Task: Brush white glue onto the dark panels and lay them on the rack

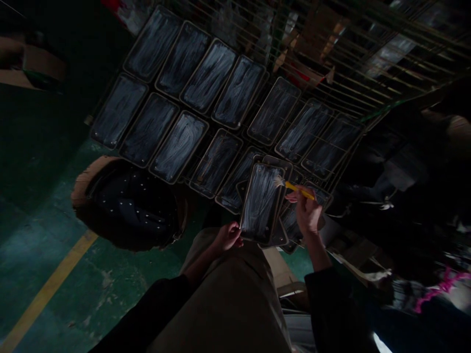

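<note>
My right hand (308, 212) is closed around the yellow handle of a brush (294, 188). The pale bristles are at the right edge of a dark rectangular panel (259, 201) with rounded corners, streaked with whitish smears. Closed fingers of my left hand (228, 236) are at the panel's lower left corner; a grip on it looks likely but the fingertips are partly hidden. More dark panels (285, 236) lie beneath this one, tilted at different angles. Similar streaked panels (209, 76) lie in rows beyond, several of them on a wire rack.
A round, torn-edged cardboard container (83, 189) holding dark pieces stands on the green floor (121, 279) at left. Wire mesh (353, 93) rises behind the panels at upper right. A yellow line (51, 289) crosses the floor. An open carton (44, 63) is at far left.
</note>
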`<action>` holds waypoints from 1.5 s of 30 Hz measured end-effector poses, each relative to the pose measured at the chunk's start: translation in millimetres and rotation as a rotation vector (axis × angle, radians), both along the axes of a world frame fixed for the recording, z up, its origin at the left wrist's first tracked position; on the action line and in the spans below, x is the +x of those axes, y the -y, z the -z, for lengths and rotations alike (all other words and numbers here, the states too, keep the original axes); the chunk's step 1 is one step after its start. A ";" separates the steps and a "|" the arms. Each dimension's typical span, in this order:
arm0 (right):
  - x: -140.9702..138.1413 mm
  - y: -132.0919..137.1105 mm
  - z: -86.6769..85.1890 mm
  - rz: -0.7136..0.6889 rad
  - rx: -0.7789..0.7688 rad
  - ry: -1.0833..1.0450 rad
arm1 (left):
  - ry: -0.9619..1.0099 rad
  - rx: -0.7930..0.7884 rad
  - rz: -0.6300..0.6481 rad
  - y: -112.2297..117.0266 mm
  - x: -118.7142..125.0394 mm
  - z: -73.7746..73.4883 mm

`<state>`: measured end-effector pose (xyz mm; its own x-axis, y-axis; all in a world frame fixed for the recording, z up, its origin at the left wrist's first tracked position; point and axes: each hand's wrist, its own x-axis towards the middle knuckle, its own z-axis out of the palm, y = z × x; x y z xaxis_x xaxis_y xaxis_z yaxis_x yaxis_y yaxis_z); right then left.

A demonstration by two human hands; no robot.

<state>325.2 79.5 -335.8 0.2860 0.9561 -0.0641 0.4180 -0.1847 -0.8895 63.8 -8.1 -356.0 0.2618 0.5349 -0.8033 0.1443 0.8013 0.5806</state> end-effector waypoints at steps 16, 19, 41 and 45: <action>-20.0 137.2 -32.3 -0.207 -0.271 0.005 | 0.000 -0.041 -0.171 12.5 11.2 7.7; -16.3 115.3 -39.4 -0.117 -0.234 0.032 | -0.034 -0.017 -0.154 10.3 11.9 5.2; 9.7 107.9 -42.6 0.167 -0.145 0.168 | 0.351 0.266 0.039 -13.4 34.2 -87.1; 2.8 114.0 -53.5 0.275 -0.003 0.135 | 0.342 0.341 0.115 -19.1 43.0 -114.3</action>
<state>328.0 -34.6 -282.3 0.5398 0.8417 -0.0104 0.4663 -0.3093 -0.8288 106.8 11.0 -241.8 0.5526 0.7042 -0.4457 -0.0236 0.5479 0.8362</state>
